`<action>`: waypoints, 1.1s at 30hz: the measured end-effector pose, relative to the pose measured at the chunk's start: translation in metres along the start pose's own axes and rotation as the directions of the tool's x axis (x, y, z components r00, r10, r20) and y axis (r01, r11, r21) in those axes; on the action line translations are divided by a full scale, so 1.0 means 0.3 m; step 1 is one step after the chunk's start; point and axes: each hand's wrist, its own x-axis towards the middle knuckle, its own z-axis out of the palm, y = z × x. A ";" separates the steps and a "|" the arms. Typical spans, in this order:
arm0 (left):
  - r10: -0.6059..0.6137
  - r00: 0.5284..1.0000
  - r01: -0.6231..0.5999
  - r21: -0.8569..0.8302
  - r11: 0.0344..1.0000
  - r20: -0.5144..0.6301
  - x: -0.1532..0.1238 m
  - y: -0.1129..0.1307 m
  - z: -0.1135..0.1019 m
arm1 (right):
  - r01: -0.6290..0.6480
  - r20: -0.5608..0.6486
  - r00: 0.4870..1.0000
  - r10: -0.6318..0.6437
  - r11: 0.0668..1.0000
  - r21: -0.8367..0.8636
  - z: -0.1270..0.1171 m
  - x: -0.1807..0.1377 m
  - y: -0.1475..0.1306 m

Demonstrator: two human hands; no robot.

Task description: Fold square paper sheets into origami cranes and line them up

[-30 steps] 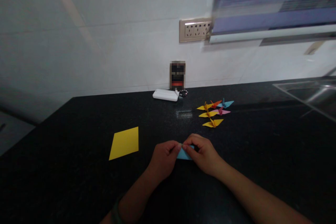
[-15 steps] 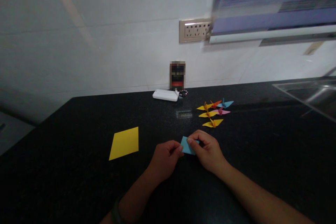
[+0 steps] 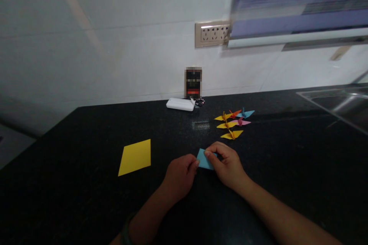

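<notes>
A small folded piece of blue paper (image 3: 203,159) is held just above the black countertop (image 3: 86,199) between both hands. My left hand (image 3: 179,176) pinches its left edge with curled fingers. My right hand (image 3: 227,164) grips its right side, thumb and forefinger closed on the fold. A flat yellow paper square (image 3: 135,157) lies to the left of my hands. Several finished paper cranes (image 3: 233,122) in yellow, orange, pink and blue sit behind my right hand.
A white flat box (image 3: 180,104) and a small upright dark object (image 3: 193,83) stand against the white wall. A socket strip (image 3: 212,33) is on the wall. A metal sink (image 3: 339,101) lies at the right, with a blurred blue panel overhead.
The blue paper was low and mostly covered by both hands a second ago; now my right hand has lifted and turned it, showing more of its face. The view shifted slightly.
</notes>
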 end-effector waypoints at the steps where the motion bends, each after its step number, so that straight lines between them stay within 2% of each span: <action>1: 0.005 1.000 -0.005 0.011 1.000 -0.002 -0.001 0.001 -0.001 | -0.003 0.003 1.000 0.003 1.000 -0.001 0.000 -0.001 0.000; 7: 0.010 1.000 -0.009 0.044 0.999 -0.023 -0.002 -0.011 -0.006 | 0.000 0.028 1.000 0.000 1.000 0.003 -0.007 0.000 -0.001; 14: 0.029 1.000 -0.030 -0.032 0.999 -0.007 0.004 -0.025 0.007 | 0.135 0.242 0.960 -0.140 0.990 0.034 -0.021 0.007 -0.006; 19: 0.045 0.997 -0.042 -0.033 0.999 0.068 -0.001 -0.022 0.006 | 0.133 0.233 0.963 -0.139 0.990 0.040 -0.027 0.011 -0.003; 21: 0.036 0.996 -0.033 -0.047 0.998 0.078 -0.002 -0.021 0.004 | 0.074 0.231 0.969 -0.084 0.996 0.055 -0.024 0.012 -0.001; 23: -0.008 0.999 0.013 -0.088 0.996 0.052 -0.001 -0.019 0.002 | -0.066 0.222 0.974 0.039 0.991 0.115 -0.016 0.012 0.002; 26: -0.123 0.992 0.114 -0.225 0.968 -0.025 0.000 -0.013 -0.001 | -0.279 0.231 0.950 0.212 0.906 0.318 0.005 0.008 0.011; 29: -0.186 0.982 0.156 -0.374 0.914 -0.043 0.001 -0.009 -0.003 | -0.403 0.351 0.900 0.257 0.796 0.451 0.027 0.002 0.014; 31: -0.186 0.982 0.156 -0.441 0.884 -0.026 0.001 -0.009 -0.002 | -0.477 0.441 0.855 0.272 0.746 0.465 0.035 -0.002 0.010; 33: -0.173 0.985 0.148 -0.477 0.866 -0.008 0.000 -0.011 0.000 | -0.512 0.471 0.835 0.285 0.718 0.472 0.037 -0.004 0.002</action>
